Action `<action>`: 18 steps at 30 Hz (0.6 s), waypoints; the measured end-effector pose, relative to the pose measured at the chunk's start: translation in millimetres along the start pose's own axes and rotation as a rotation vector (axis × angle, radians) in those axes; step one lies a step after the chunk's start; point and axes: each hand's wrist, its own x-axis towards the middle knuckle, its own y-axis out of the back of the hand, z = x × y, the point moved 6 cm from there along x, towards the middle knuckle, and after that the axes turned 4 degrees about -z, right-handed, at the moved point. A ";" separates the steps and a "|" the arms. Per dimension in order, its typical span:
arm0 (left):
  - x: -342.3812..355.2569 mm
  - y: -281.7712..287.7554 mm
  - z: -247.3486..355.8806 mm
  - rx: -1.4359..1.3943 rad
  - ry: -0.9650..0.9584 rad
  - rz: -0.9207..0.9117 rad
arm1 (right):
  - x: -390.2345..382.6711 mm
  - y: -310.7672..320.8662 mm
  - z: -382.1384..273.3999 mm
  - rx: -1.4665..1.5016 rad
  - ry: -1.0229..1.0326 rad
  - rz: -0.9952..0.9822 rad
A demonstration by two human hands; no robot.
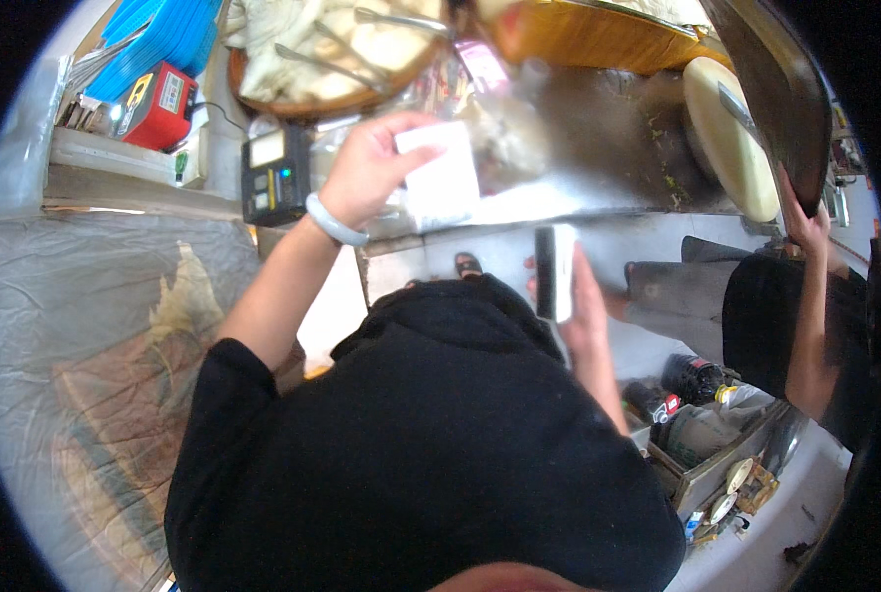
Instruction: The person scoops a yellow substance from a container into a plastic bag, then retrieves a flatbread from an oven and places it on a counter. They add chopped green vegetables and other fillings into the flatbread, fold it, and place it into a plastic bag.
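My left hand [361,168], with a pale band at its wrist, is raised over the counter's near edge. Its thumb presses a white rectangular piece [445,183] that looks like a paper bag or sheet, blurred by motion. Lower and to the right, in front of my body, my right hand [588,301] grips a flat black-and-white slab [557,271] that looks like a phone. Its fingers wrap round the slab's sides. Beyond my left hand stands a round basket [253,94] of flat breads under a cloth, with metal tongs [332,64] on top.
A small black device [274,176] and a red box [159,107] stand left, near a blue plastic basket [179,39]. At the right, another person's hand [805,227] holds a large dark pan-like thing [786,89] beside a pale oval board [722,138]. A crate [707,474] with bottles sits below.
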 end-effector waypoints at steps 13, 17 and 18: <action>38.6 -35.9 -68.3 0.764 -0.050 -0.346 | 22.6 27.9 -1.1 0.028 -0.067 0.024; 41.8 -16.0 -82.4 0.642 -0.024 -0.330 | 69.8 57.9 -27.9 -0.430 -0.025 0.278; 40.2 -0.3 -79.2 0.620 0.015 -0.255 | 97.9 75.9 -31.3 -0.532 -0.022 0.219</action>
